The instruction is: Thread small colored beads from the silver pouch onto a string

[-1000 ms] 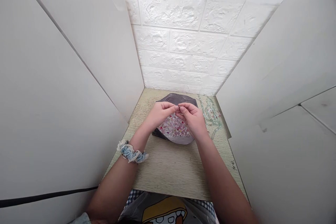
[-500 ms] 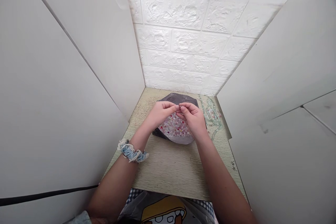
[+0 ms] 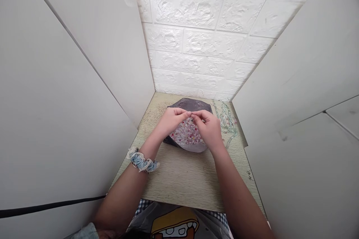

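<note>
Both hands meet fingertip to fingertip above an opened dark grey bag [image 3: 193,103]. Inside it lies a heap of small pink, red, white and clear beads [image 3: 186,133]. My left hand [image 3: 174,118] is closed in a pinch, thumb against forefinger. Facing it, my right hand [image 3: 209,126] pinches with thumb and forefinger at the same spot. Whatever sits between the fingertips is too small to make out. To the right of my right hand lie strands of green beads [image 3: 227,121] on the wooden tabletop [image 3: 182,179].
White panels [image 3: 112,44] [image 3: 303,67] close in the tabletop on the left and right. A white brick-pattern wall [image 3: 193,44] rises behind it. Small shiny bits [image 3: 248,174] lie by the right edge. A blue scrunchie [image 3: 142,161] circles my left wrist.
My right fingers have shifted slightly, the forefinger now straighter toward the left fingertips. The left hand holds nearly the same pose. The view has tilted very slightly.
</note>
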Motion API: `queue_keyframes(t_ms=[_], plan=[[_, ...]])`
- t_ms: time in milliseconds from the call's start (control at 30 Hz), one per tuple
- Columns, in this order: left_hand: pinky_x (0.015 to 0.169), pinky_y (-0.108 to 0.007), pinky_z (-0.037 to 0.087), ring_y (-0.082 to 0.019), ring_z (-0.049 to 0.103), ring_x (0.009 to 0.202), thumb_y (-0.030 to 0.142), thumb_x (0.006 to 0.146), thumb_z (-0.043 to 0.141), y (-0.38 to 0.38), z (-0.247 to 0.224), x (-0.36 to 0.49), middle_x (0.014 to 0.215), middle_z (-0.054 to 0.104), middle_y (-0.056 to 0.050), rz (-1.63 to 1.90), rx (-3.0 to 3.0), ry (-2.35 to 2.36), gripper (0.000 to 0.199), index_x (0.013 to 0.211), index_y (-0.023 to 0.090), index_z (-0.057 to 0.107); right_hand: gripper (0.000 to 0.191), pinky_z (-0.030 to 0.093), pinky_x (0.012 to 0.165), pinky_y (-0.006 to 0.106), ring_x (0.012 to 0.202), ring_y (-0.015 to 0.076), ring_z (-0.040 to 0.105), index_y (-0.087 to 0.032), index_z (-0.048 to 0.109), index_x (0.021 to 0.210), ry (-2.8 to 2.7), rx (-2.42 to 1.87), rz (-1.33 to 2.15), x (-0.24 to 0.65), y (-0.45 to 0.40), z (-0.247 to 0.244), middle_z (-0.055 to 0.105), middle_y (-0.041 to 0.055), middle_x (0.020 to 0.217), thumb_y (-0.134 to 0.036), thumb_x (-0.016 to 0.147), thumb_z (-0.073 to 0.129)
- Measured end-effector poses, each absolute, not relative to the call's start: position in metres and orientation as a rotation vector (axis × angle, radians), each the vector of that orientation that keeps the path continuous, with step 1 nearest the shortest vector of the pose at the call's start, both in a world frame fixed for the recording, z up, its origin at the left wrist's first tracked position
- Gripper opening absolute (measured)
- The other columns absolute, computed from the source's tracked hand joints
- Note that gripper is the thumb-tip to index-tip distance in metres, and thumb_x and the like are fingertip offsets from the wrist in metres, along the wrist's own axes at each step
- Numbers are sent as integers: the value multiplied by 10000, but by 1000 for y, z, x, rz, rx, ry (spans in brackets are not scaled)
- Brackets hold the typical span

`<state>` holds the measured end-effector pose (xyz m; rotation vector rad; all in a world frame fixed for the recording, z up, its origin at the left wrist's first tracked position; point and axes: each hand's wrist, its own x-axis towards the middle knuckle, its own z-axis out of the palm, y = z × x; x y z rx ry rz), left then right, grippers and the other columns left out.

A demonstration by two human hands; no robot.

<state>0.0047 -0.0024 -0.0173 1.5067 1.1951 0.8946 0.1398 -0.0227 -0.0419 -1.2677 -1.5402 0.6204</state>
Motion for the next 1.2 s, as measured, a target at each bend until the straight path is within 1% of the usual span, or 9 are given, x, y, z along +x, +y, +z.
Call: queue_keyframes(t_ms=[100, 200, 433, 600, 700, 800, 933, 1033, 1200], plan=[[433, -186, 245, -55, 341, 471, 391, 664, 551, -2, -17, 5, 553, 501, 13, 882, 1523, 1218, 285, 670, 119, 636, 190, 382, 602, 243, 644, 119, 488, -195, 570, 680, -1710, -1293, 359, 143, -25, -40, 546, 6, 665, -286, 784, 440], [415, -183, 232, -52, 317, 457, 392, 665, 552, -2, -17, 5, 525, 460, 22, 864, 1534, 1222, 285, 648, 114, 616, 190, 369, 601, 233, 663, 119, 481, -198, 545, 691, -1783, -1302, 282, 144, -25, -40, 533, 8, 685, -256, 803, 403], [390, -166, 258, -44, 371, 422, 406, 717, 504, -3, -17, 6, 533, 445, 31, 841, 1499, 1035, 278, 708, 131, 542, 180, 389, 713, 245, 803, 134, 501, -201, 542, 778, -1803, -1208, 269, 141, -25, -38, 542, 32, 831, -224, 811, 367], [367, -161, 242, -36, 370, 387, 379, 730, 503, -4, -15, 5, 502, 463, 22, 777, 1417, 1016, 254, 705, 128, 536, 175, 391, 710, 265, 775, 141, 500, -208, 545, 752, -1738, -1208, 324, 140, -25, -38, 542, 29, 809, -248, 799, 382], [364, -160, 230, -18, 339, 376, 358, 709, 532, -3, -16, 4, 553, 479, 22, 786, 1371, 989, 233, 677, 127, 525, 191, 389, 690, 261, 753, 137, 501, -200, 531, 822, -1696, -1254, 370, 140, -22, -41, 553, 30, 808, -263, 813, 351], [353, -159, 175, -11, 264, 361, 345, 704, 535, 0, -18, 3, 500, 379, 53, 857, 1287, 984, 215, 679, 133, 517, 226, 379, 666, 261, 751, 143, 506, -197, 518, 919, -1843, -1475, 418, 138, -17, -51, 556, 45, 850, -256, 826, 320], [354, -164, 115, -24, 173, 360, 351, 729, 499, 2, -21, 1, 459, 223, 79, 974, 1214, 997, 201, 727, 151, 509, 236, 349, 591, 251, 708, 151, 505, -189, 548, 851, -2239, -1797, 396, 132, -15, -66, 538, 70, 841, -171, 812, 316], [358, -170, 103, -31, 151, 367, 359, 737, 483, 2, -22, -1, 461, 202, 78, 1027, 1199, 1003, 202, 745, 157, 503, 265, 337, 592, 235, 729, 139, 506, -185, 543, 859, -2332, -1838, 364, 129, -15, -72, 528, 72, 871, -123, 813, 289], [359, -170, 101, -32, 146, 365, 339, 730, 481, 2, -21, -1, 451, 203, 80, 1027, 1179, 1022, 189, 748, 152, 503, 265, 327, 582, 233, 733, 140, 500, -187, 542, 863, -2336, -1851, 357, 127, -13, -74, 534, 73, 883, -185, 840, 278]])
